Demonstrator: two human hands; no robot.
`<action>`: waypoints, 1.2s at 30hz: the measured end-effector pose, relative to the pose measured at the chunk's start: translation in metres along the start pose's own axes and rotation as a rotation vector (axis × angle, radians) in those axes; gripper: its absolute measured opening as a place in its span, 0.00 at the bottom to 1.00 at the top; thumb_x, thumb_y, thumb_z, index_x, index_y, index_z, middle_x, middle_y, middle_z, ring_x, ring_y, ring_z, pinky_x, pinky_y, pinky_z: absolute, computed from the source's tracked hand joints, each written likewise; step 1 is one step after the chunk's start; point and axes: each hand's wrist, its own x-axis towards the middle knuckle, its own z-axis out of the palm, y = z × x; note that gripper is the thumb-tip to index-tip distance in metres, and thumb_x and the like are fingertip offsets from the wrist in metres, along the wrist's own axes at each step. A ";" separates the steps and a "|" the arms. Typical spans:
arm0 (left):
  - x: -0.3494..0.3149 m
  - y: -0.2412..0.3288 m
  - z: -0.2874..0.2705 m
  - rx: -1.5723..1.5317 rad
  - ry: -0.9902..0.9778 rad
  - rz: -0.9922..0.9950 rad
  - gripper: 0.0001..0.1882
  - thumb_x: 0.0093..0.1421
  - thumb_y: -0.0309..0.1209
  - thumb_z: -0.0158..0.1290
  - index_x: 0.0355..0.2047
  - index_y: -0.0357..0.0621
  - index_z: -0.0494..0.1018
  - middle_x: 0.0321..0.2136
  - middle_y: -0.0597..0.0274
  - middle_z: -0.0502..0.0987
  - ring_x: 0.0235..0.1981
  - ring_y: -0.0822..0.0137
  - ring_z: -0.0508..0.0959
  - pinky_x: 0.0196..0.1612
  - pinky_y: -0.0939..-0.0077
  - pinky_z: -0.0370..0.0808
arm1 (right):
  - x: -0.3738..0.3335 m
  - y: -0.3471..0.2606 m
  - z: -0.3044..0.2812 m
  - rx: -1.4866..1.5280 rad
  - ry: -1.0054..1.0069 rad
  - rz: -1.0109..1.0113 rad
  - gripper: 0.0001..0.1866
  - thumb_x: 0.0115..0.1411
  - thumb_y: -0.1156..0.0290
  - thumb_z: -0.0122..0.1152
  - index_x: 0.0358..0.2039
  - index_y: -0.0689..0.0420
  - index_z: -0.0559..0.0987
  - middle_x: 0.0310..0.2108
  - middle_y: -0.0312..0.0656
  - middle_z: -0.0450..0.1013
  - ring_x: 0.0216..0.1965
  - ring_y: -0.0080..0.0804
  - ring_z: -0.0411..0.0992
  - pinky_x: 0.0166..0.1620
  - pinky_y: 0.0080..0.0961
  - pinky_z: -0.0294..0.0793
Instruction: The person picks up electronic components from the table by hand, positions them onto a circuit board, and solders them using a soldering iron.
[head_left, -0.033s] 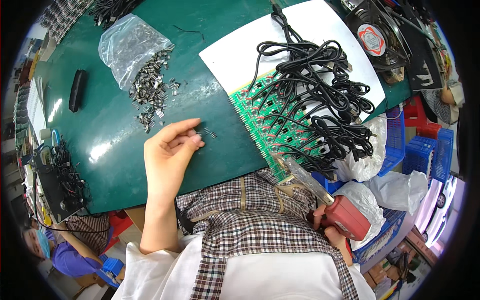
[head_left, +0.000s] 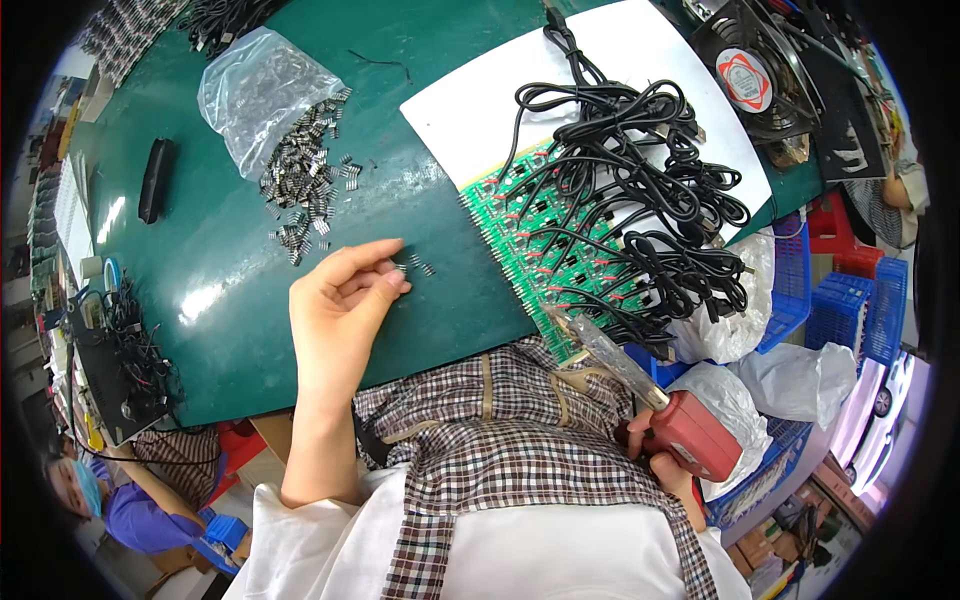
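Over the green table, my left hand (head_left: 340, 295) has its index finger stretched out and its thumb against the curled fingers. What these fingertips hold, if anything, is too small to make out. Small metal pin pieces (head_left: 426, 268) lie right beside them. My right hand (head_left: 665, 466), partly hidden, is closed round the handle of a red soldering gun (head_left: 697, 436). Its metal barrel slants up left, and its tip is over the near edge of a green circuit board panel (head_left: 497, 232). Black cables (head_left: 640, 150) with red wire ends lie across the panel, bundled at its right.
A clear plastic bag (head_left: 262, 95) spills a heap of pin pieces (head_left: 300, 175) at the upper left. White paper (head_left: 450, 115) lies under the cables. A black fan (head_left: 750, 80) stands at the far right. Blue crates (head_left: 840, 305) sit right of the table; another person (head_left: 150, 515) is at lower left.
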 end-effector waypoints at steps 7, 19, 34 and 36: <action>-0.026 0.007 0.027 -0.215 -0.212 -0.228 0.09 0.50 0.15 0.52 0.33 0.30 0.74 0.28 0.57 0.76 0.30 0.71 0.77 0.36 0.83 0.74 | 0.006 -0.004 0.004 0.224 -0.035 0.001 0.32 0.49 0.44 0.56 0.38 0.63 0.70 0.16 0.37 0.66 0.18 0.22 0.60 0.24 0.16 0.53; -0.041 0.009 0.063 -0.288 -0.260 -0.160 0.20 0.52 0.14 0.48 0.42 0.41 0.54 0.28 0.59 0.71 0.29 0.71 0.75 0.35 0.79 0.75 | 0.005 -0.005 0.004 0.399 0.024 -0.013 0.25 0.44 0.59 0.68 0.33 0.68 0.73 0.24 0.39 0.73 0.19 0.21 0.70 0.23 0.14 0.67; -0.039 0.005 0.069 -0.285 -0.235 -0.143 0.19 0.52 0.13 0.47 0.41 0.41 0.55 0.27 0.61 0.70 0.28 0.73 0.73 0.36 0.78 0.75 | -0.003 0.001 0.004 0.123 0.054 -0.016 0.17 0.45 0.58 0.62 0.28 0.59 0.76 0.26 0.39 0.72 0.27 0.36 0.73 0.31 0.24 0.70; -0.039 0.005 0.070 -0.294 -0.223 -0.136 0.18 0.52 0.13 0.47 0.40 0.41 0.55 0.27 0.61 0.70 0.29 0.73 0.73 0.36 0.78 0.75 | -0.003 0.003 0.004 0.123 0.055 -0.028 0.16 0.45 0.58 0.62 0.28 0.58 0.76 0.26 0.39 0.73 0.27 0.36 0.73 0.31 0.24 0.70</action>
